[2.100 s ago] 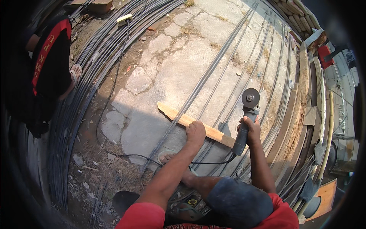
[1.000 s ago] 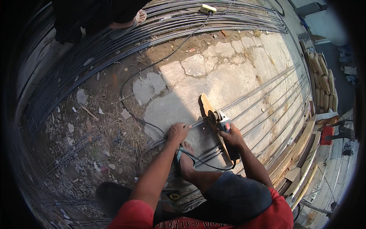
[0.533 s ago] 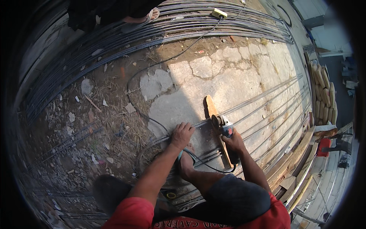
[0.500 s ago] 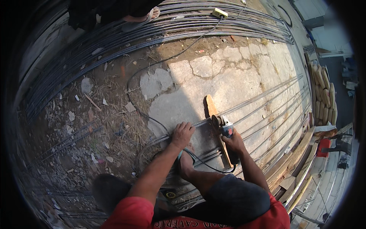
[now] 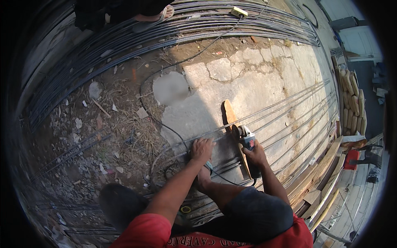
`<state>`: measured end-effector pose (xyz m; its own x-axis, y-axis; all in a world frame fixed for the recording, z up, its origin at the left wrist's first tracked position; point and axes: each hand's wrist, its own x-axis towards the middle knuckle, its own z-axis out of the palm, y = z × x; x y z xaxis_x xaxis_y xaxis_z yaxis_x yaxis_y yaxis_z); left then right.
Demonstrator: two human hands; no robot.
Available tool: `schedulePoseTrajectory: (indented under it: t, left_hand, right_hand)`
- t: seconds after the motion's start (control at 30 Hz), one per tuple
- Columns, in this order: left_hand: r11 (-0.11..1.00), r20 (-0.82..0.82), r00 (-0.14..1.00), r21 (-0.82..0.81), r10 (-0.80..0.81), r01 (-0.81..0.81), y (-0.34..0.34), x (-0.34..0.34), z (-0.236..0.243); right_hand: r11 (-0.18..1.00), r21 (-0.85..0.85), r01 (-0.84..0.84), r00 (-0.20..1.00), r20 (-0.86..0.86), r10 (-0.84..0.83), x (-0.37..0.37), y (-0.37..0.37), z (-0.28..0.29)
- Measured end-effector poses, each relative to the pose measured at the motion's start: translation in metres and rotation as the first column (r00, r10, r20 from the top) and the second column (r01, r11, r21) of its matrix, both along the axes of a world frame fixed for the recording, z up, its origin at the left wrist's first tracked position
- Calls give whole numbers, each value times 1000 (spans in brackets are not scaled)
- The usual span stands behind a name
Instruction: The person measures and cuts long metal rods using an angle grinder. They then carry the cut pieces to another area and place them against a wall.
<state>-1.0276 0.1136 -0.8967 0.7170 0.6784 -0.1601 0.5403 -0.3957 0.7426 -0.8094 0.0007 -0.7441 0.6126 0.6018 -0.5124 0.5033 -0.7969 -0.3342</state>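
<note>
My right hand is wrapped round the body of an angle grinder. Its disc stands close to steel reinforcing bars that lie across a narrow wooden board; whether it touches one I cannot tell. To the left, my left hand is closed over a bar, fingers pointing right and partly hiding it. My sandalled foot rests just below that hand. The grinder's black cable runs from the handle's end past my foot.
Many long bars lie along the far side, with a cable connector on them. Another person's sandalled foot is at the far left. Rubble and dry straw cover the left ground. Timber planks and stacked sacks stand right.
My left hand has shifted slightly right and down, and a bar now shows separately beyond it. The grinder has moved slightly right and down. The cable near my foot has changed its curve.
</note>
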Motion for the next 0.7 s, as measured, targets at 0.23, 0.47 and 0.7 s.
schedulePoseTrajectory:
  t: [0.23, 0.47, 0.7]
  left_hand:
    - [991, -187, 982, -129, 7, -32, -5, 9, -14]
    - [986, -177, 981, -130, 76, -100, -7, 14, -16]
    - [958, -266, 962, -287, -68, -12, 5, 34, 13]
  right_hand:
    - [999, -21, -50, 999, -5, 50, 0, -2, -12]
    - [997, -44, -67, 998, 9, 68, 7, -6, -22]
    - [999, -25, -36, 999, 14, 36, 13, -17, -20]
